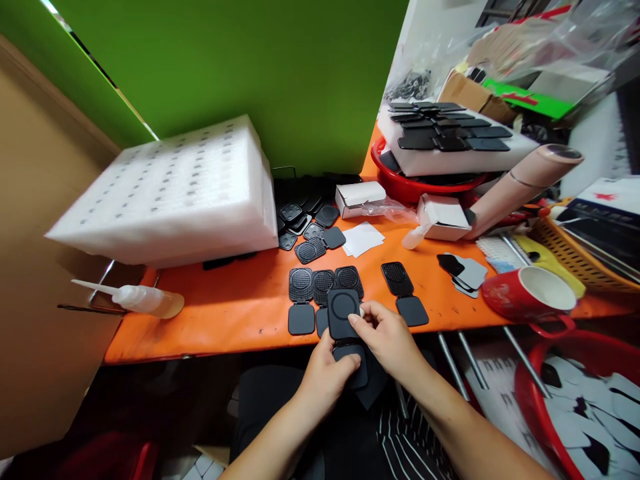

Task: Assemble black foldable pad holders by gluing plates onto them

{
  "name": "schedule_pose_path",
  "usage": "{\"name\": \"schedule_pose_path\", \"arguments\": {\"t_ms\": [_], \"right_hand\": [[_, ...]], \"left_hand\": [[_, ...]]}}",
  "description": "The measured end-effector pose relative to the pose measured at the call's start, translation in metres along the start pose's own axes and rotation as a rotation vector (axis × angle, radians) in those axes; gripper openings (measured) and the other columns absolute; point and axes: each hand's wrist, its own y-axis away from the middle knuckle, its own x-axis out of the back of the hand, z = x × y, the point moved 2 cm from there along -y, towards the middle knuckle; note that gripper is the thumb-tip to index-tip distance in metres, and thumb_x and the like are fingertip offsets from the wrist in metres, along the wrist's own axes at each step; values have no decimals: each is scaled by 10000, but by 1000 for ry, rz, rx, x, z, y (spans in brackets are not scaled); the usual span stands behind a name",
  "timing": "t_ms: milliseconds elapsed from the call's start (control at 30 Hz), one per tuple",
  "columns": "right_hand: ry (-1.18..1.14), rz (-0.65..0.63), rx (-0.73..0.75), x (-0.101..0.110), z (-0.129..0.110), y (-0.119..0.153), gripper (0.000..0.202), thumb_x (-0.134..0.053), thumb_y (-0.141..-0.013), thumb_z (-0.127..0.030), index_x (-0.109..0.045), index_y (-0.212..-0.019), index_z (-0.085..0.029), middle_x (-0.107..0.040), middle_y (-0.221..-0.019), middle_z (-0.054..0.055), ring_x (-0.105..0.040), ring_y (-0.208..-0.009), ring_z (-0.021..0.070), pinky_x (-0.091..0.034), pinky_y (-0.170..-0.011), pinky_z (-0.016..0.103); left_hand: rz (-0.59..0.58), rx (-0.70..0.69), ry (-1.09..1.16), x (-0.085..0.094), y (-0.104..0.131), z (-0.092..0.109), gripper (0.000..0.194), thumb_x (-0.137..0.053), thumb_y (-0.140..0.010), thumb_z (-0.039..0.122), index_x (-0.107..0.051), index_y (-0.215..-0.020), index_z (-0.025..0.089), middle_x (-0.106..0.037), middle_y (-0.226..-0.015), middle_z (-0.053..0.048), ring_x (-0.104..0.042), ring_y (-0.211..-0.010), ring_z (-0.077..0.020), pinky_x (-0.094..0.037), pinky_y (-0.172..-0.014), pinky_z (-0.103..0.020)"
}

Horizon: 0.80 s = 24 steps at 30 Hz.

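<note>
From where I stand, this looks like a small assembly workshop: an orange-covered table [225, 297] carries rows of matching black hinged plates [301, 320], more are stacked at the far right, a big white foam block [160, 193] sits left beside a nozzle bottle [150, 301], and a red tub [593, 345] near right holds loose flat pieces [565, 430].

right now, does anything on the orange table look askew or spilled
Mildly: one dark hinged piece lies at a slant to the right, apart from the neater row of similar pieces. The held piece shows no obvious damage, and I see no spill on the orange table.
</note>
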Motion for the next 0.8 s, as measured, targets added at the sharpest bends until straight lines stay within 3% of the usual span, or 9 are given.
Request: {"name": "schedule_pose_path", "arguments": {"t_ms": [100,200,800], "right_hand": [[6,10,18,0,-2,0,173,-522,-792,-325,-490,-684,-193,-477,-608,-35,-453,-558,110,-365,-532,219],[32,13,23,-1,-4,0,171,-519,-787,-308,-467,-667,-197,-464,-589,-42,-440,-536,104,-350,-514,216],[138,20,98,-1,-10,-2,167,-500,-776,-273,-424,-642,-209,-474,-568,-39,-456,-528,114,-354,-521,226]], "left_hand": [[1,-74,-5,-1,0,2,362,-655,-693,257,-578,-1033,160,-659,-1055,-72,-582,-1001,-216,-434,-883,-316],[7,-118,-13,0,-1,2,381,-604,-772,373,-576,-1080,151,-640,-1128,-101,-557,-1078,-231,-391,-967,-358],[43,-203,-66,-1,-1,5,386,-584,-792,416,-627,-1075,157,-644,-1148,-108,-560,-1092,-259,-384,-989,-393]]}}
